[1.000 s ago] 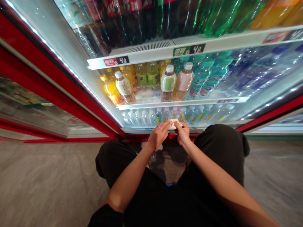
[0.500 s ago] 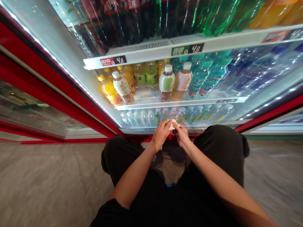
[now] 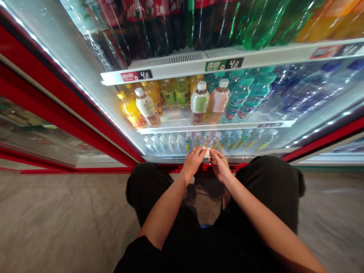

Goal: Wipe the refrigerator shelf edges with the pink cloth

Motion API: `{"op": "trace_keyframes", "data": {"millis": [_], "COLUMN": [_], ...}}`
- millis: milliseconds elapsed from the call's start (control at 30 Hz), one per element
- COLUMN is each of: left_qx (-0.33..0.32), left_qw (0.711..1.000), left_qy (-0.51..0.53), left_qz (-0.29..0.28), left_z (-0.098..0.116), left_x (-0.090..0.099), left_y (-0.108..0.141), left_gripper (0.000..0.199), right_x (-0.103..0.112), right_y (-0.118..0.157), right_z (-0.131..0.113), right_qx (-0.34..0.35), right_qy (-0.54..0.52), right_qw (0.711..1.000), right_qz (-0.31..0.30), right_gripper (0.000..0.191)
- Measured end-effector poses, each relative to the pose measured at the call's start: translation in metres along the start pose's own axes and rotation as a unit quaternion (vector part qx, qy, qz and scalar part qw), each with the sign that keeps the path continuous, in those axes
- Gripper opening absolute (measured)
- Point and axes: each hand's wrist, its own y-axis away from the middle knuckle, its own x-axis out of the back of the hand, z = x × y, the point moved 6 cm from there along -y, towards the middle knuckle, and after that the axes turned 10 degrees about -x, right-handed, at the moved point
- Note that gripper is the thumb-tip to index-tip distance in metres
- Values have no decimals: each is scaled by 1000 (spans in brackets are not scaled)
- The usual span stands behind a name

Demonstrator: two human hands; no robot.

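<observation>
Between my knees, my left hand [image 3: 193, 161] and my right hand [image 3: 219, 163] meet in front of the open-fronted drinks cooler. Both sets of fingertips pinch a small white tissue-like piece [image 3: 207, 152]; fingers partly cover it, and its exact kind is too small to make out. A ring shows on a left-hand finger. Just beyond the hands, small bottles with clear and yellow labels [image 3: 217, 140] stand in a row on the lowest shelf. Above them, a tea bottle with a green label [image 3: 200, 103] and one with a pink label [image 3: 218, 100] stand at the middle shelf's front edge.
Large cola bottles [image 3: 153, 34] and green bottles [image 3: 264, 26] fill the top shelf. Price tags [image 3: 224, 64] run along its white edge. Yellow juice bottles [image 3: 131, 110] stand at left, turquoise ones [image 3: 239, 96] at right. Red frames [image 3: 93, 129] border the cooler; grey floor [image 3: 65, 216] lies below.
Both hands stay together on the white piece, with fingers shifted slightly; less of it stands up above the fingertips. The view has moved slightly.
</observation>
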Motion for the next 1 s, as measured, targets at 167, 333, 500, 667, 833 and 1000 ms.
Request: {"op": "trace_keyframes", "data": {"millis": [167, 333, 500, 667, 833, 1000], "left_qx": [1, 52, 139, 267, 376, 441], "left_qw": [999, 991, 964, 898, 814, 740], "left_qy": [40, 105, 188, 275, 340, 386], "left_qz": [17, 63, 130, 215, 282, 330], "left_z": [0, -1, 2, -3, -12, -13], "left_x": [1, 7, 8, 1, -9, -20], "left_y": [0, 5, 17, 34, 45, 45], "left_gripper": [36, 43, 47, 39, 35, 35], "right_x": [4, 0, -4, -8, -17, -25], "right_y": [-2, -6, -11, -13, -10, -2], "right_z": [5, 6, 7, 11, 16, 22], "right_qx": [-53, -62, -37, -12, 1, -6], "right_qy": [18, 24, 16, 9, 12, 26], "right_qw": [998, 998, 999, 1000, 1000, 999], "right_qz": [-1, -5, -5, -3, -17, -41], "right_gripper": [34, 27, 29, 33, 39, 42]}}
